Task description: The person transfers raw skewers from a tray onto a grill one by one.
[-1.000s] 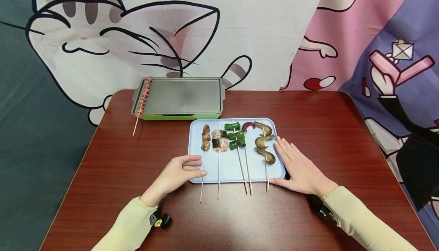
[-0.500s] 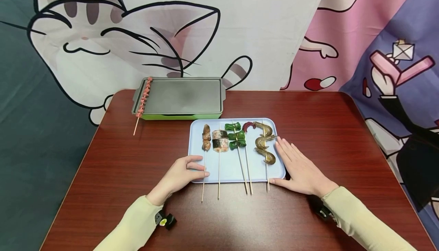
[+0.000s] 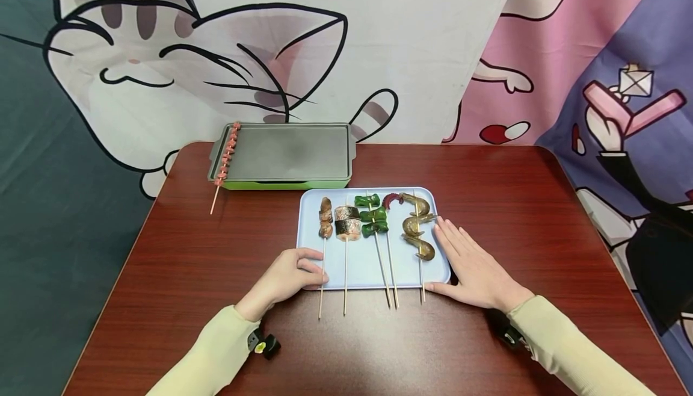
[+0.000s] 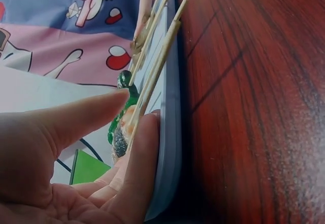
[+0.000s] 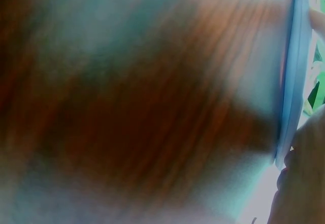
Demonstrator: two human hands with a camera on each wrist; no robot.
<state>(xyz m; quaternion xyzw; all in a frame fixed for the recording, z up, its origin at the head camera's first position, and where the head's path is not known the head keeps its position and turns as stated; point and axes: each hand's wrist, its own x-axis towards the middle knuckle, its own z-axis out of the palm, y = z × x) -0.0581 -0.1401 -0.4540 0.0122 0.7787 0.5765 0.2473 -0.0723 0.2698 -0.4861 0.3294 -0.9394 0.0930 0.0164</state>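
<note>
One blue tray [image 3: 361, 269] lies between the left hand [image 3: 289, 274], thumb and fingers parted at the brown skewer [image 3: 325, 218], and the right hand [image 3: 476, 271], straight-fingered against the tray's edge.

Right grip [image 3: 477, 271] outstretched (palm down)

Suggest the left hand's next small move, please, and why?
I'd probably close the left hand on the leftmost skewer on the blue tray: the thumb and fingers are by its stick with a gap between them, so it seems not yet pinched.
</note>
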